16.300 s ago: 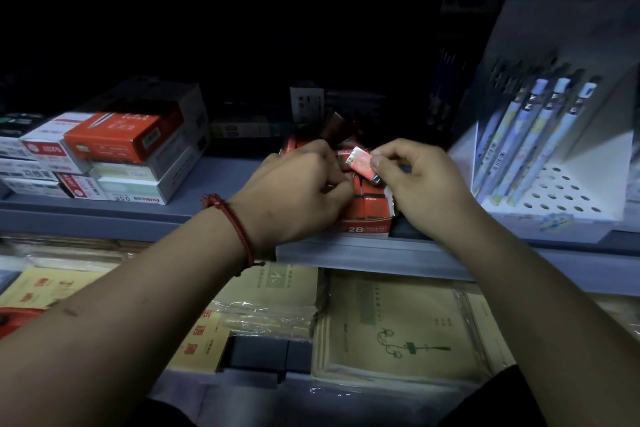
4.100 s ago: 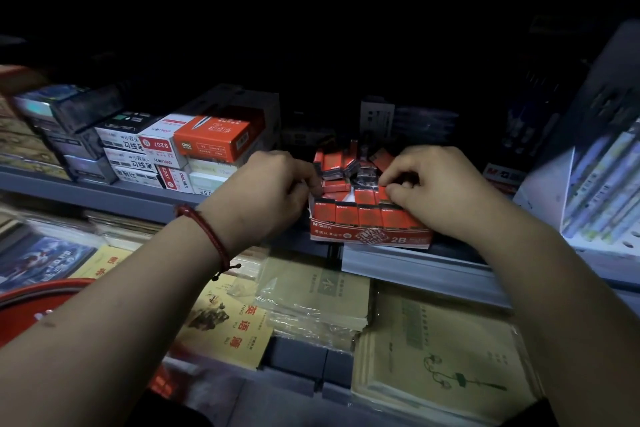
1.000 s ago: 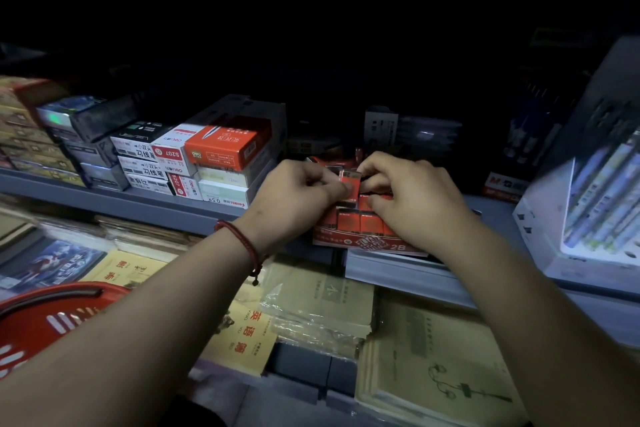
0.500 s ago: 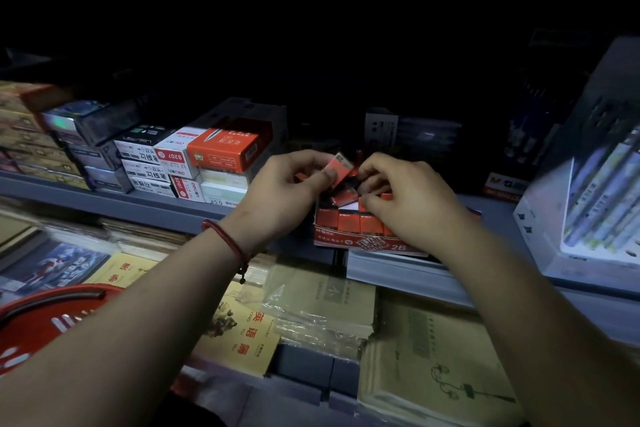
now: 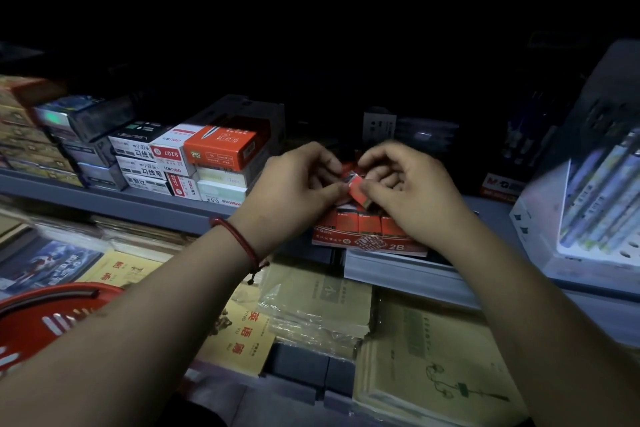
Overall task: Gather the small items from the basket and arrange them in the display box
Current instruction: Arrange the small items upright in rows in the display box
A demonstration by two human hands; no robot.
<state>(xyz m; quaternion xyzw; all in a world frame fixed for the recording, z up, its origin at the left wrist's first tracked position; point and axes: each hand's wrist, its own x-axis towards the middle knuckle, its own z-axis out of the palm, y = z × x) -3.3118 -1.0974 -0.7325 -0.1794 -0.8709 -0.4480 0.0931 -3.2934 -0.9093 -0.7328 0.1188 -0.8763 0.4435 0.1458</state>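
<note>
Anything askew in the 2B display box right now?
Yes. The front row of small red packs in the display box stands upright and even, but the packs behind look tilted and jumbled. The left hand and right hand pinch one slanted pack above them, not yet seated.

arms: bare, no sleeves | left wrist: red cord bracelet (image 5: 239, 242), knotted

Stacked boxes (image 5: 194, 163), notebooks (image 5: 433, 357), pen rack (image 5: 602, 198)
</note>
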